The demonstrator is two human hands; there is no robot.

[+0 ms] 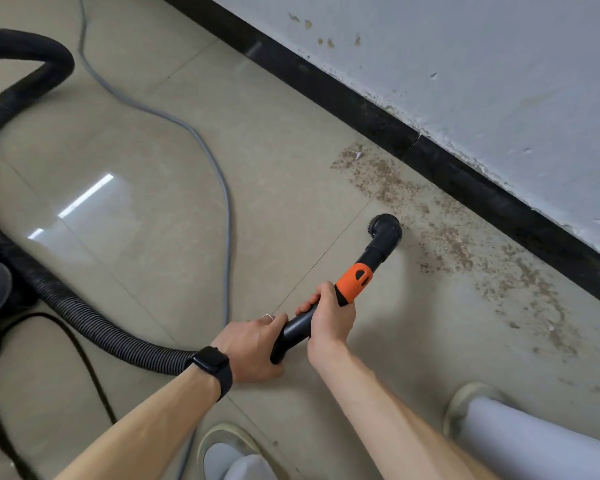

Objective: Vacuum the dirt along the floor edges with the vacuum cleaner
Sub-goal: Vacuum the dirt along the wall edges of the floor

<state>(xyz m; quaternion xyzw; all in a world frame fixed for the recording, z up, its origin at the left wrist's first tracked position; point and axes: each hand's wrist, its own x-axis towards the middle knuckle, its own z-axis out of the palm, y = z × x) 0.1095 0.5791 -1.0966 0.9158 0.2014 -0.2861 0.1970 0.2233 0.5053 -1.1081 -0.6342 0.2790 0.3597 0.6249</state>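
Both hands clamped on the wand (pixel 293 332). The right hand (pixel 331 318) is wrapped round the black tube just behind the orange collar (pixel 354 282). The left hand (pixel 253 348) grips the near end, where the hose (pixel 84 320) comes in. The round nozzle (pixel 385 230) is at the far end, on or just above the tile; can't tell contact from here. The dirt (pixel 447 237) is a brown band along the black skirting (pixel 361 105), right of the nozzle. The nozzle sits at the band's left edge and most of it looks unswept. Step: early in the pick-up pass, I'd say. Next: push the nozzle right into the band, tight to the skirting, then track along it. The grey cable (pixel 219 188) lies left, well apart.
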